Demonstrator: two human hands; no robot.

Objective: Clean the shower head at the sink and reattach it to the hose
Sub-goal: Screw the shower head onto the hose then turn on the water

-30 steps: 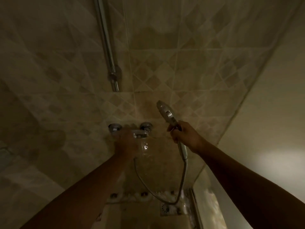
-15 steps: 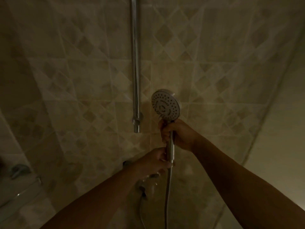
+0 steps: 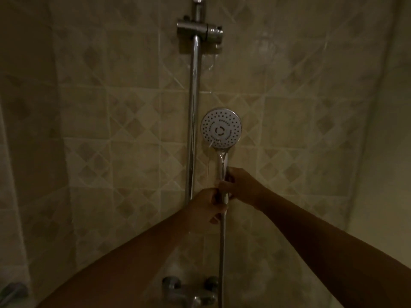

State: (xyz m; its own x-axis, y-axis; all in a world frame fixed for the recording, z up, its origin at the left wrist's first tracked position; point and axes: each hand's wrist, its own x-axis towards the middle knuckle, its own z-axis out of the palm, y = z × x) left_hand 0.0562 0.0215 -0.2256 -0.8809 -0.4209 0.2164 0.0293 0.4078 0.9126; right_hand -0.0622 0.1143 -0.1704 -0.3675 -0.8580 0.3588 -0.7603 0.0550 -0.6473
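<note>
Just right of the rail (image 3: 193, 112), the shower head (image 3: 221, 128) stands upright in front of the tiled wall (image 3: 300, 96), its round spray face turned toward the camera. Its handle (image 3: 223, 162) runs straight down from the face into both hands. The right hand (image 3: 241, 185) is wrapped round the lower part of the handle, fingers curled over it from the right. The left hand (image 3: 206, 206) sits directly below and to the left, touching the right one, and grips the very bottom of the handle where the hose (image 3: 221, 252) joins. The joint itself is hidden by the fingers, so I cannot tell how far it is screwed on. From the left hand the hose hangs straight down, passing the right end of the tap (image 3: 191, 290) at the bottom edge. Both forearms reach up from the lower corners. High on the rail sits a chrome bracket (image 3: 200, 30), well above the shower head. The light is dim and yellowish.
</note>
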